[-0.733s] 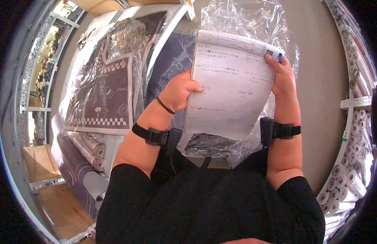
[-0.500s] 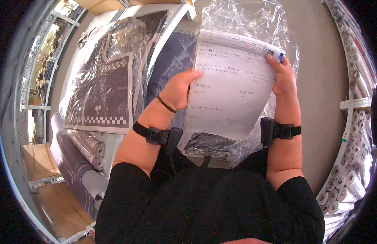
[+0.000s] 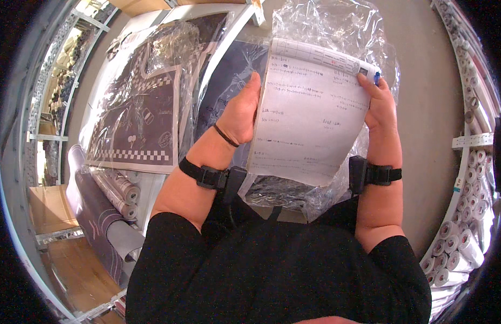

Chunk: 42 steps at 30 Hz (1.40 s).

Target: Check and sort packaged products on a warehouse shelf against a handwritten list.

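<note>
A sheaf of papers (image 3: 310, 119) with handwriting and a printed table at its top is held up in front of me, tilted. My right hand (image 3: 381, 102) grips its upper right edge, thumb on the front. A blue pen-like piece (image 3: 377, 77) pokes out by those fingertips; the rest of it is hidden. My left hand (image 3: 240, 112) supports the left edge, with its thumb raised off the page and its other fingers hidden behind the papers. Clear plastic wrapping (image 3: 326, 19) around a dark bundle lies beneath the papers.
Plastic-wrapped dark printed mats (image 3: 134, 121) lie at the left, with rolled mats (image 3: 102, 221) nearer me. Cardboard boxes (image 3: 51, 208) sit on the left shelving. Several white-wrapped rolls (image 3: 455, 243) are stacked on the right rack (image 3: 472, 141), beside the grey floor (image 3: 420, 108).
My left thumb has lifted off the front of the papers and now points up beside their left edge. Papers and right hand have shifted slightly to the right.
</note>
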### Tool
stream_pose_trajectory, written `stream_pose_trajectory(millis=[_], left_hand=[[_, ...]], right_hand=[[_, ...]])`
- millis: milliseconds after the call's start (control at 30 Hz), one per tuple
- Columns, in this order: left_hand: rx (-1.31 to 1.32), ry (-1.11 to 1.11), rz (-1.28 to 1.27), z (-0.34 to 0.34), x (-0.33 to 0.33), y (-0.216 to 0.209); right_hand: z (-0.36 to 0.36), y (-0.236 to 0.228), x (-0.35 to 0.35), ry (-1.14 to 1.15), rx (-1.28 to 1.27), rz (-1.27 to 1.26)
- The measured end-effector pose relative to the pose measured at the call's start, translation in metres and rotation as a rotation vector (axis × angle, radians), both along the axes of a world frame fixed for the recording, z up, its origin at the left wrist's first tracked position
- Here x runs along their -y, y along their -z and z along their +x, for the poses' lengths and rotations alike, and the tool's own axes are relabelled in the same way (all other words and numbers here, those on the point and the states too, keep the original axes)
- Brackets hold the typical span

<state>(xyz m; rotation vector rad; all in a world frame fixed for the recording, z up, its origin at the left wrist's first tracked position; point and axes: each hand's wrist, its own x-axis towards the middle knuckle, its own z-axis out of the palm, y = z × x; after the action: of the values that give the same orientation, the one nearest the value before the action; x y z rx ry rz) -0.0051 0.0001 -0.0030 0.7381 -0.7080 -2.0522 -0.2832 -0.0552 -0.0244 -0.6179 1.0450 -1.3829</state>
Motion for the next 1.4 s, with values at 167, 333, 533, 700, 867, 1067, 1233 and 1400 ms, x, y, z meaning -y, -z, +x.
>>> stream_pose_trajectory(millis=[167, 333, 533, 700, 867, 1067, 1233, 1400], left_hand=[[0.099, 0.062, -0.006, 0.002, -0.008, -0.008], [0.042, 0.122, -0.020, 0.001, -0.012, -0.017], [0.116, 0.075, 0.049, 0.000, -0.017, -0.017], [0.095, 0.028, 0.063, -0.001, -0.020, -0.022], [0.334, -0.061, -0.275, 0.012, -0.022, 0.004], [-0.157, -0.059, -0.071, 0.009, -0.021, -0.031], [-0.131, -0.041, -0.075, 0.005, -0.019, -0.030], [-0.170, -0.019, -0.082, 0.000, -0.016, -0.034]], right_hand=[[-0.007, 0.006, 0.002, -0.053, -0.012, -0.041], [-0.001, 0.000, -0.001, -0.021, -0.029, -0.009], [-0.002, -0.009, -0.007, -0.036, -0.094, -0.032], [0.006, -0.016, -0.011, 0.016, -0.108, -0.103], [0.002, -0.025, -0.012, 0.283, 0.012, -0.086], [-0.022, -0.043, -0.018, 0.459, 0.006, -0.446], [0.019, -0.070, -0.052, -0.139, -0.062, -0.693], [0.040, -0.063, -0.058, -0.272, -0.269, -0.540]])
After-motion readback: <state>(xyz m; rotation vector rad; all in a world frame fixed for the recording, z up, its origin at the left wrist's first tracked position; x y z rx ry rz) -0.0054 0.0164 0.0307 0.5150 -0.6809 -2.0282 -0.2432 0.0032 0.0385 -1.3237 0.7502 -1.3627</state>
